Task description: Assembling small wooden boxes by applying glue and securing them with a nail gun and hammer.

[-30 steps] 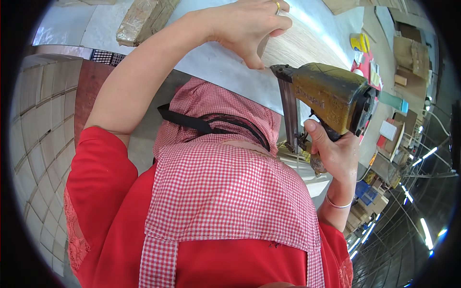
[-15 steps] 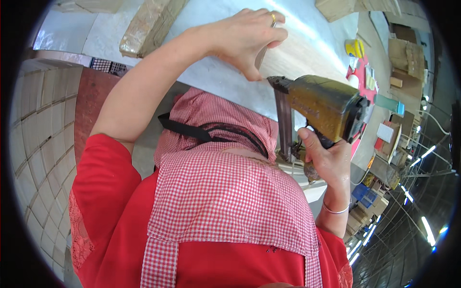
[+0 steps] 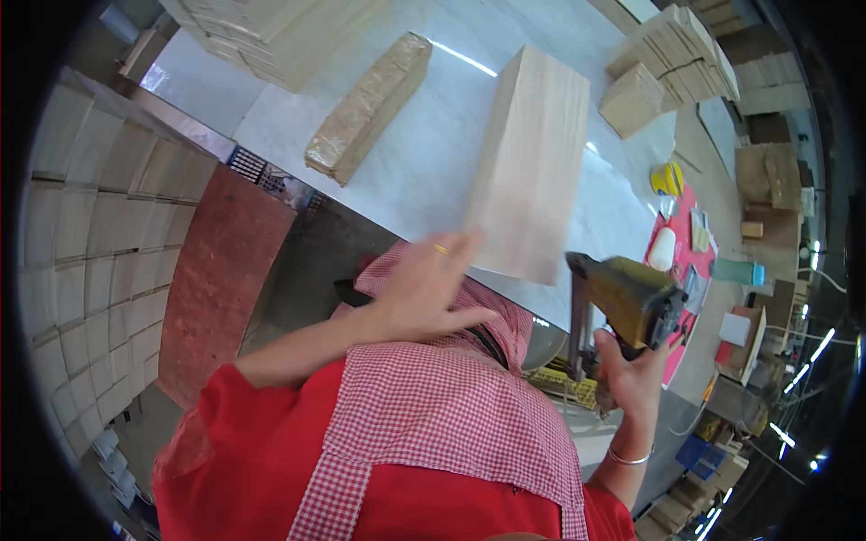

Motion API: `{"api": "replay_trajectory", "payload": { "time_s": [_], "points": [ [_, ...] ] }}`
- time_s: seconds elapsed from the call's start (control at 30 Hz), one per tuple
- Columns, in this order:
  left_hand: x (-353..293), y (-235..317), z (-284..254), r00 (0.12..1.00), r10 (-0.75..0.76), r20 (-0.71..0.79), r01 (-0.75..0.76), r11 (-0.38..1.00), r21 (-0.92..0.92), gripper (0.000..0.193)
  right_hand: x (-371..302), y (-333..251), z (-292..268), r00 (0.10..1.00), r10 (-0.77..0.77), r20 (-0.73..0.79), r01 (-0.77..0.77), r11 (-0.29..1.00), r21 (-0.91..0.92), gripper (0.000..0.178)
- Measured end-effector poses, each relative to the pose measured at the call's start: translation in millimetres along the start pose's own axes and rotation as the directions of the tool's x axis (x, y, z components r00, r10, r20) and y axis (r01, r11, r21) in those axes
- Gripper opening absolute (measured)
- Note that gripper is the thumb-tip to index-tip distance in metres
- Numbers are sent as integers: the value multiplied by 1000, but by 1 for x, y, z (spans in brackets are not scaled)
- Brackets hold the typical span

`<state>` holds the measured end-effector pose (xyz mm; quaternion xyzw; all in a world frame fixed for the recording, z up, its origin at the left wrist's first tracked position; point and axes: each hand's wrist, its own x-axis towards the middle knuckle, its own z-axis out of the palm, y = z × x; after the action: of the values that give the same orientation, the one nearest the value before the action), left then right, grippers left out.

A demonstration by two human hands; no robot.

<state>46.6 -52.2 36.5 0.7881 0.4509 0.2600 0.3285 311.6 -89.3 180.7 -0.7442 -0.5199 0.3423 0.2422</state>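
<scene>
R hand is closed round the nail gun; most of its fingers are hidden behind the grip. L hand is open, nothing in it, thumb apart, a bit blurred; fingertips overlap the box at its near L edge, so can't tell if touching. Box lies on table, just beyond L hand & up-L of R hand; near end blurry, underside hidden. Gun nose is just R of box, contact unclear. Taped bar lies beyond L hand, L of box. Stack farther off, cut by top edge.
</scene>
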Motion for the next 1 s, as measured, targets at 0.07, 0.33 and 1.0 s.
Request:
{"api": "replay_trajectory", "payload": {
  "time_s": [0.07,0.33,1.0],
  "points": [
    [17,4,24,990,128,64,-116,980,-163,79,-7,4,-10,998,46,-36,-46,999,-9,29],
    [221,-63,-13,768,-78,-636,3,993,-118,41,-30,21,-37,953,270,-140,-273,962,-6,24],
    [289,-106,-39,915,79,-396,46,954,297,31,-25,69,-18,994,91,-56,-80,982,174,33]
  ]
}}
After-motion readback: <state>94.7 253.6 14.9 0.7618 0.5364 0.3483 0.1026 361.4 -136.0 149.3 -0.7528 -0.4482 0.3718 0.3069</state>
